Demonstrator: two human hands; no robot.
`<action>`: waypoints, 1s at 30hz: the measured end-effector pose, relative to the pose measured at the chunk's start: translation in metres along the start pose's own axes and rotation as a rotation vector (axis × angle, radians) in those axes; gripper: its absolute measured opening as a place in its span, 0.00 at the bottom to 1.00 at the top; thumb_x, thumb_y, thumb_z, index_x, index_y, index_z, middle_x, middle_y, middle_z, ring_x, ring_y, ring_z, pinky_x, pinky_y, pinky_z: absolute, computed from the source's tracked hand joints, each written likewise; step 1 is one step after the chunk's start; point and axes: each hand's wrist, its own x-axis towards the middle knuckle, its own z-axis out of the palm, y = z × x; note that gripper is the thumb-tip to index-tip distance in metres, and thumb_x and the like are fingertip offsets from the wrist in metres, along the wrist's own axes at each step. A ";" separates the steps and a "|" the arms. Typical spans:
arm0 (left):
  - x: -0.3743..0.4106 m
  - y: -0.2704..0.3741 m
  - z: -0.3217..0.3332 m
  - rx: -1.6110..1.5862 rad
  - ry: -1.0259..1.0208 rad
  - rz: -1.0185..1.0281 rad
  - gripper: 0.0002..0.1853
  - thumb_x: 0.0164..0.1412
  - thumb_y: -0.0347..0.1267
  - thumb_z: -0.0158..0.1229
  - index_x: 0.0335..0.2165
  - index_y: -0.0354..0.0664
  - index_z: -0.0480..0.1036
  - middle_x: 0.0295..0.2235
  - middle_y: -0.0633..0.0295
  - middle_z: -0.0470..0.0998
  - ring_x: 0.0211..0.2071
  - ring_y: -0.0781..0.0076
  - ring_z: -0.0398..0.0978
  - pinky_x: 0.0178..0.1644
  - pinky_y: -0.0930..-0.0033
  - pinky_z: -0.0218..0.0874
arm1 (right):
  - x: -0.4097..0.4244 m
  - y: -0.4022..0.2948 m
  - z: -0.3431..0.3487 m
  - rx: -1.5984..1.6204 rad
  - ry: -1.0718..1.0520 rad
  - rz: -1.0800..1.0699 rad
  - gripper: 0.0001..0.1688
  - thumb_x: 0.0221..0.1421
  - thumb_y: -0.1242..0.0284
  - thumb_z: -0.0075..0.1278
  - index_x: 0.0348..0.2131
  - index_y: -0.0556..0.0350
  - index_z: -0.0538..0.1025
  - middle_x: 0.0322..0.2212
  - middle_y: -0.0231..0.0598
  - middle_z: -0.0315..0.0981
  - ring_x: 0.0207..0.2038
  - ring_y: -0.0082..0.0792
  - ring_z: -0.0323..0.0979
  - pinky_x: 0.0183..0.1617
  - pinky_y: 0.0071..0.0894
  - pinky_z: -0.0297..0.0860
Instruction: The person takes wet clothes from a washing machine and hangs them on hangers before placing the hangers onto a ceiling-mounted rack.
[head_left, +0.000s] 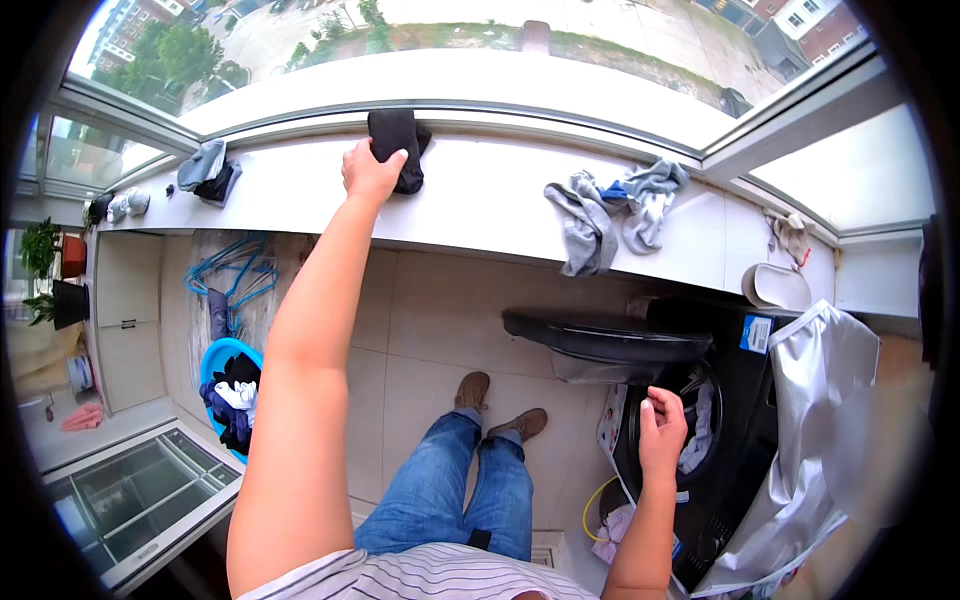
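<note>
On the white window ledge (480, 187) lies a folded black garment (394, 139), and my left hand (372, 171) grips its near end. The thumb rests on top while the other fingers curl at its left edge. My right hand (661, 431) hovers in front of the round opening of a black front-loading washing machine (739, 442), holding nothing, its fingers loosely bent. Light laundry (701, 427) shows inside the drum. The machine's door (607, 334) hangs open. Farther right on the ledge, grey crumpled clothes (592, 225) lie with a blue piece (615, 190) among them.
A blue basin (212, 360) of clothes and several blue hangers (244, 274) are at left. Folded grey and black clothes (206, 169) sit on the ledge's left part. A silver cover (806, 405) drapes the machine. A white container (776, 285) stands at the ledge's right end.
</note>
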 end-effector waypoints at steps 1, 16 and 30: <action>0.003 -0.007 0.004 0.264 0.094 -0.009 0.33 0.40 0.45 0.64 0.42 0.35 0.67 0.40 0.45 0.70 0.42 0.56 0.69 0.45 0.61 0.61 | -0.002 0.000 0.003 0.007 -0.009 0.027 0.12 0.47 0.82 0.46 0.36 0.64 0.71 0.36 0.37 0.66 0.34 0.26 0.67 0.36 0.21 0.66; 0.037 -0.077 -0.053 -0.910 -0.081 -0.402 0.29 0.39 0.29 0.66 0.41 0.31 0.63 0.37 0.53 0.72 0.33 0.64 0.74 0.37 0.65 0.67 | -0.009 -0.025 0.048 -0.022 -0.195 0.005 0.10 0.47 0.82 0.46 0.34 0.63 0.71 0.32 0.36 0.67 0.32 0.24 0.68 0.35 0.19 0.66; -0.040 -0.103 -0.097 -1.010 -0.006 -0.399 0.18 0.56 0.34 0.51 0.44 0.37 0.61 0.32 0.60 0.70 0.28 0.72 0.69 0.31 0.74 0.61 | -0.022 -0.036 0.072 -0.124 -0.349 -0.093 0.10 0.46 0.81 0.48 0.33 0.62 0.72 0.29 0.39 0.69 0.30 0.28 0.69 0.35 0.22 0.66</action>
